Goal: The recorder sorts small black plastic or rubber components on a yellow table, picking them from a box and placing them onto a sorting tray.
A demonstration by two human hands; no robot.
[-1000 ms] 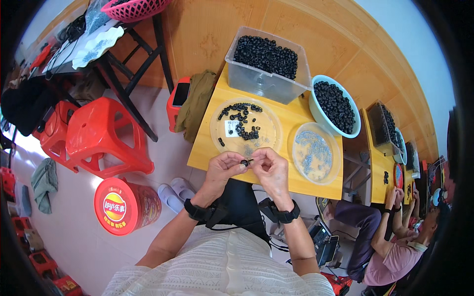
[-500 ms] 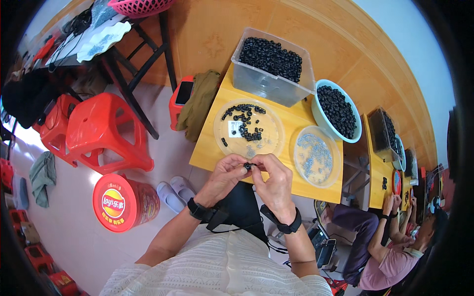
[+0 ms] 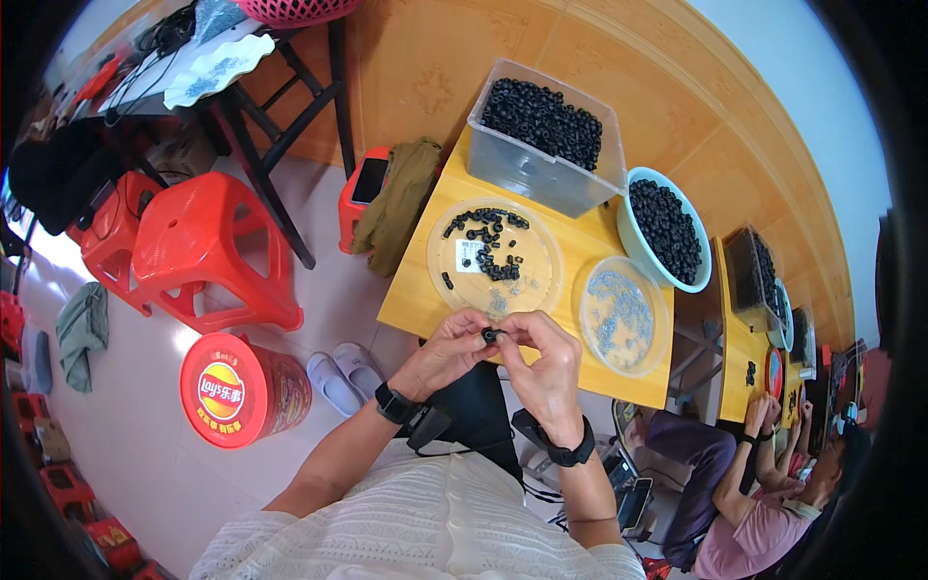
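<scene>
My left hand [image 3: 448,352] pinches a small black round part [image 3: 488,334] with a hole in it, above the table's front edge. My right hand [image 3: 544,365] is closed at the part's right side, thumb and index finger together; what sits between those fingertips is too small to make out. Just beyond my hands, a round clear tray [image 3: 543,280] carries several loose black parts and a few tiny metal pieces. Right of it lies another round clear tray [image 3: 588,338] with many small silvery pieces.
On the yellow table [image 3: 411,307] stand a clear bin [image 3: 541,179] and a pale blue bowl [image 3: 635,232], both full of black parts. Red stools [image 3: 198,232] and a red bucket [image 3: 220,391] are at left. Another person [image 3: 759,527] sits at right.
The view has shifted slightly, so the table and trays appear a little lower and further right. Both hands stay together at the black part, with only small finger movement.
</scene>
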